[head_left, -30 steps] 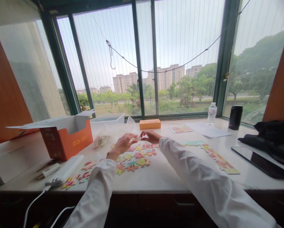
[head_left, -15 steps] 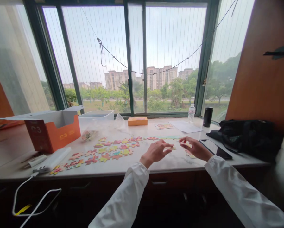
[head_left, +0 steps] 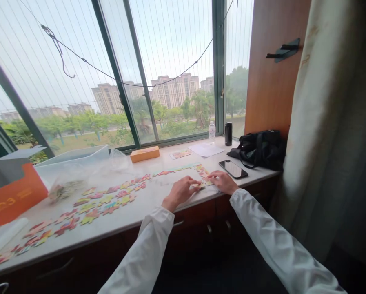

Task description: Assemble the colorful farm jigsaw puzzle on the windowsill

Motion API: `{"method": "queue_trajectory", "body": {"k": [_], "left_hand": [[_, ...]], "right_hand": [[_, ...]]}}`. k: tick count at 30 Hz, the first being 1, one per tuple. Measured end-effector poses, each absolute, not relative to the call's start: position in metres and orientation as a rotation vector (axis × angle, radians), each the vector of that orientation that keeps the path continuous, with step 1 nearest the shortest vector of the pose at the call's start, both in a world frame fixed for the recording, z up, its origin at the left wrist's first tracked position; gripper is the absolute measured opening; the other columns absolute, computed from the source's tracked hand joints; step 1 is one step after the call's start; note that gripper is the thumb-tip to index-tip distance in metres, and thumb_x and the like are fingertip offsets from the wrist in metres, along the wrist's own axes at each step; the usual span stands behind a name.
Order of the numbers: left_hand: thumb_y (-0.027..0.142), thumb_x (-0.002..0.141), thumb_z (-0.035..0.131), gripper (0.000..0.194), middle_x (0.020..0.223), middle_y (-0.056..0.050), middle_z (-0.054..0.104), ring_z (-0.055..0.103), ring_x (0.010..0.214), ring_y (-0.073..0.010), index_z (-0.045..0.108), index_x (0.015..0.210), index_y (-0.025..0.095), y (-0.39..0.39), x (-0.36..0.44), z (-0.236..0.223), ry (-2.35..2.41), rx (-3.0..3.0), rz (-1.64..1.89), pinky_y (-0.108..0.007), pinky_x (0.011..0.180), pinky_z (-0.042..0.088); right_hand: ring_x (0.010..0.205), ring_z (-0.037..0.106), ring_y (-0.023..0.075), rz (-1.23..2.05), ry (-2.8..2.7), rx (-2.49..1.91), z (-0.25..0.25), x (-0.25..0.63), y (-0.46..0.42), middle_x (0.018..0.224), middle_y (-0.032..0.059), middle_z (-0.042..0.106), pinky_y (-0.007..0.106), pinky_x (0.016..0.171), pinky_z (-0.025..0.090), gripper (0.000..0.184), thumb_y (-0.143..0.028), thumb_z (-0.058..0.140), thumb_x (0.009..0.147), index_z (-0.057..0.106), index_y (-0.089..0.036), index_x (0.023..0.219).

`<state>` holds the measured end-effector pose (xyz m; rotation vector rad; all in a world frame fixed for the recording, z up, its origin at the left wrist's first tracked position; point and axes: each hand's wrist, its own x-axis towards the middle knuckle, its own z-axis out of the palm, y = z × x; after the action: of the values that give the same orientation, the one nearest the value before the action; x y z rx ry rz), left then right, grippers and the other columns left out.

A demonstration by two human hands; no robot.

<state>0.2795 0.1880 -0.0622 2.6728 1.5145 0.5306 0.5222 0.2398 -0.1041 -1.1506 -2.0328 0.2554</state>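
My left hand [head_left: 181, 192] is low over the front of the worktop, thumb and fingers closed on a small jigsaw puzzle piece [head_left: 200, 186]. This piece lies at the near end of a joined puzzle strip [head_left: 202, 173], partly hidden by my fingertips. From the right, my right hand [head_left: 224, 182] has its bent fingers and thumb together on the strip's edge. A long top row of joined pieces [head_left: 177, 170] meets the strip at the far corner. Several loose puzzle pieces [head_left: 92, 217] lie in rows to the left of my hands.
A black phone [head_left: 233, 169] lies right of my hands, before a black bag [head_left: 258, 149]. Behind are a picture card [head_left: 181, 154], white paper [head_left: 207, 150], a bottle [head_left: 212, 131], a black tumbler [head_left: 228, 134] and an orange box [head_left: 145, 154]. A larger orange carton [head_left: 17, 200] stands left.
My view has swung to the right. My left hand has brought the piece against the joined strip, and my right hand has lowered its fingers onto the strip's edge.
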Motion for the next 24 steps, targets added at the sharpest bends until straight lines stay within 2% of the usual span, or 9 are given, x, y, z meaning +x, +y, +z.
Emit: {"method": "queue_trajectory", "body": {"k": [18,24], "left_hand": [[0.047,0.095,0.052,0.032,0.119,-0.003,0.065,0.064,0.100,-0.0204,0.070,0.120,0.039,0.1868,0.2905,-0.0544,1.610,2.669,0.385,-0.030,0.084,0.051],[0.046,0.096,0.051,0.031,0.125,0.000,0.063,0.066,0.099,-0.0188,0.070,0.120,0.041,0.1885,0.2910,-0.0552,1.540,2.729,0.377,-0.029,0.087,0.051]], "right_hand": [[0.105,0.066,0.0220,0.266,-2.073,-1.201,-0.1035,0.5220,0.2380,0.109,0.0053,0.075,0.034,0.098,0.047,0.020,-0.028,0.061,0.089,0.078,-0.025,0.099],[0.104,0.066,0.0214,0.266,-2.082,-1.198,-0.1038,0.5217,0.2384,0.109,0.0044,0.075,0.033,0.097,0.048,0.021,-0.028,0.060,0.089,0.079,-0.026,0.098]]}}
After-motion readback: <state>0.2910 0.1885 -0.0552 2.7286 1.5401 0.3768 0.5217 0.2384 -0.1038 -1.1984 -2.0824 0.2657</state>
